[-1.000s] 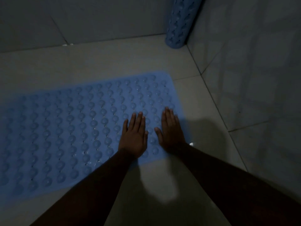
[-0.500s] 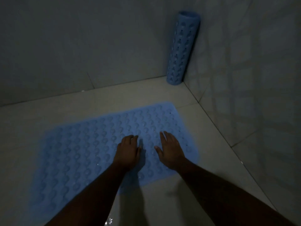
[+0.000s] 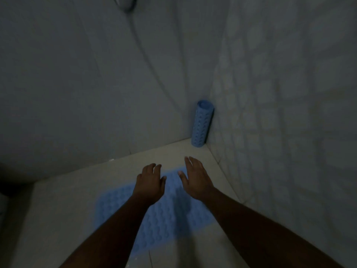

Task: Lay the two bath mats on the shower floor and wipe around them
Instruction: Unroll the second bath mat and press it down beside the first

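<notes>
Blue studded rubber bath mat is laid flat on the pale tiled floor. Rolled blue mat is stood upright at 1 o'clock. Left hand and right hand are held spread, apparently just above it.

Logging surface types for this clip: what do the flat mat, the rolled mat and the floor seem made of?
Flat mat: likely soft rubber or PVC, matte blue, rows of moulded bumps. Rolled mat: apparently the same; holds a roll, dimpled. Floor: probably smooth pale tile, thin joint lines.

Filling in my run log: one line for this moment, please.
flat blue bubbled mat: laid on tiled floor | rolled blue mat: upright in corner | left hand: open | right hand: open
</notes>
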